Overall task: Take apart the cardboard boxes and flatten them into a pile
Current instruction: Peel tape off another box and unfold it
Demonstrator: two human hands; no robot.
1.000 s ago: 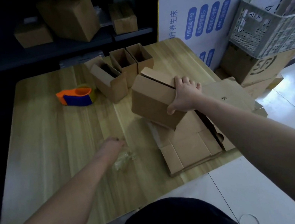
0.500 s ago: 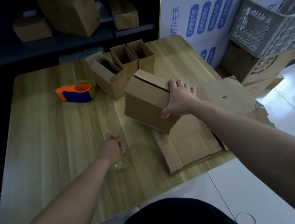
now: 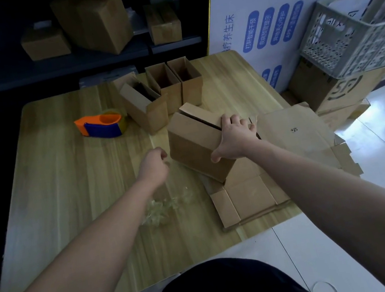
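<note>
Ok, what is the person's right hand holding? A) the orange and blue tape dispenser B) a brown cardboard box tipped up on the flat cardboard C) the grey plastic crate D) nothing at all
B: the right hand grips the top edge of the tilted brown cardboard box, whose low corner rests on the pile of flattened cardboard.

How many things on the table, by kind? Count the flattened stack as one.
Closed box: 1
Open boxes: 3
Flat pile: 1
Tape dispenser: 1
Tape wad: 1
Total: 7
</note>
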